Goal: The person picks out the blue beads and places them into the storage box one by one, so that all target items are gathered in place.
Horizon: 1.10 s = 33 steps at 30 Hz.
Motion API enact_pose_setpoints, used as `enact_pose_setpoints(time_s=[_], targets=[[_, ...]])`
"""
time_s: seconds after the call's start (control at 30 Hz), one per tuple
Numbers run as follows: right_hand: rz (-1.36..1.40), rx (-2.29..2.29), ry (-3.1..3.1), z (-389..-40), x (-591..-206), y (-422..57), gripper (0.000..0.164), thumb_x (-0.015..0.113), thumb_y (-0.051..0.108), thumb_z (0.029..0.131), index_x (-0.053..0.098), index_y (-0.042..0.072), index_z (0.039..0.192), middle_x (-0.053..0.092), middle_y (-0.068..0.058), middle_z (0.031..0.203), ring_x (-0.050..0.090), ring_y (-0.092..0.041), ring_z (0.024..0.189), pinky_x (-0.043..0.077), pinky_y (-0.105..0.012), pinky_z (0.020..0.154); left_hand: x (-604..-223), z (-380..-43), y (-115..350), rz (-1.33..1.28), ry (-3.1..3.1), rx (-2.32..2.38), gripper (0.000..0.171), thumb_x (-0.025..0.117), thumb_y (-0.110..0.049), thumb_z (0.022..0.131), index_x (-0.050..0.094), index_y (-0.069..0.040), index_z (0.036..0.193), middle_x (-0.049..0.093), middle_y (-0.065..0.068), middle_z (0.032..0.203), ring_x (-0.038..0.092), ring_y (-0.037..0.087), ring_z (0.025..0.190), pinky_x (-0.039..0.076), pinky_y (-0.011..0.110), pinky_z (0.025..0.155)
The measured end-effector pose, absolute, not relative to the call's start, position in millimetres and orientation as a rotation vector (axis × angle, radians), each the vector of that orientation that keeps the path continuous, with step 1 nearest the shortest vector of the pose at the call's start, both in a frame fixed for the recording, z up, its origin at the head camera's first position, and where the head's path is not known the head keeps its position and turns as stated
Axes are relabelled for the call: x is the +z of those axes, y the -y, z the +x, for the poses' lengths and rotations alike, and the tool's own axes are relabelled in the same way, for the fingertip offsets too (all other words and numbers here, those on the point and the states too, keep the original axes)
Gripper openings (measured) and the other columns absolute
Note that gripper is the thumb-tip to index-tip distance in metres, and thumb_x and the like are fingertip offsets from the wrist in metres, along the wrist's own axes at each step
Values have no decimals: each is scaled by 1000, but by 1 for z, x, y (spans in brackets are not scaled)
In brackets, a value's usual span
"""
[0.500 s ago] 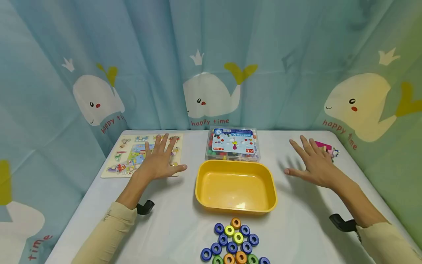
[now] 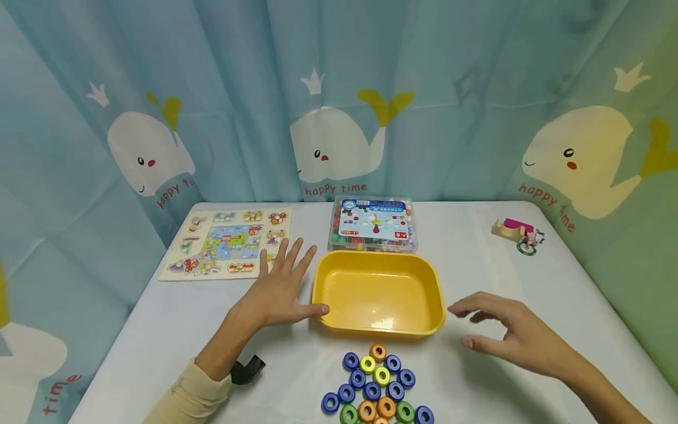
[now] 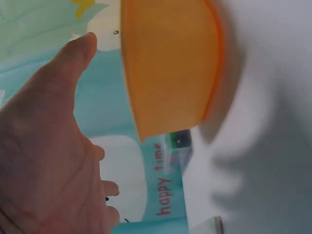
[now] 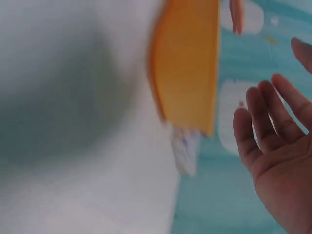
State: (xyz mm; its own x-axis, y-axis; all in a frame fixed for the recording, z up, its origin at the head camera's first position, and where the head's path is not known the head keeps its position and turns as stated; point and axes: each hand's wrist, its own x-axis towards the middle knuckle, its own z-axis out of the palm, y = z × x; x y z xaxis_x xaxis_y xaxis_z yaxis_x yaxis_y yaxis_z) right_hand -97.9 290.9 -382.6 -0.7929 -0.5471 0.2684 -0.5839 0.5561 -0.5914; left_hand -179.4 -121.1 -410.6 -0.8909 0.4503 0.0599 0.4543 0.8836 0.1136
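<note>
A shallow yellow tray stands mid-table between my two hands, with nothing in it. My left hand is spread wide at the tray's left side; in the head view its thumb overlaps the tray's near left corner, but the left wrist view shows a gap from the tray wall. To the right of the tray hovers my right hand, fingers loosely bent and apart from it. Neither hand holds anything. Several rings in blue, yellow, orange and green, such as an orange ring, lie grouped in front of the tray.
Behind the tray sits a clear plastic box with a printed label. A wooden picture puzzle board lies at the back left. Small toys, including a wood-and-pink block, stand at the back right. A whale-print curtain hangs behind.
Both hands have moved inward toward the tray and nearer to me. The right hand's fingers, spread before, now bend loosely. The small toys at the back right have come into full view.
</note>
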Motion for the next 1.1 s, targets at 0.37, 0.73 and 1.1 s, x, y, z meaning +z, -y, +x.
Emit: enact_pose_setpoints(time_s=[0.37,0.73,1.1], targets=[[937,2048,3037,-56,-441,-253,33,68,14,85,62,15,117,62,-5,112,57,-20,90,49,-27,77,-418,-175,118,-754,3027,-131,105,33,-90,64,15,-33,150,1,8,155,-7,34,139,-5,64,101],[957,2127,3071,-49,-459,-245,29,72,18,82,66,18,111,64,-4,101,56,-17,83,48,-24,69,-421,-173,118,-733,3030,-102,102,31,-91,63,21,-35,148,4,8,155,-7,34,139,-3,64,102],[1206,2022,2953,-53,-464,-245,27,72,18,82,67,18,109,64,-1,107,58,-13,85,49,-24,69,-420,-174,118,-728,3023,-88,103,30,-92,63,21,-35,148,5,9,155,-6,35,139,-1,65,102]])
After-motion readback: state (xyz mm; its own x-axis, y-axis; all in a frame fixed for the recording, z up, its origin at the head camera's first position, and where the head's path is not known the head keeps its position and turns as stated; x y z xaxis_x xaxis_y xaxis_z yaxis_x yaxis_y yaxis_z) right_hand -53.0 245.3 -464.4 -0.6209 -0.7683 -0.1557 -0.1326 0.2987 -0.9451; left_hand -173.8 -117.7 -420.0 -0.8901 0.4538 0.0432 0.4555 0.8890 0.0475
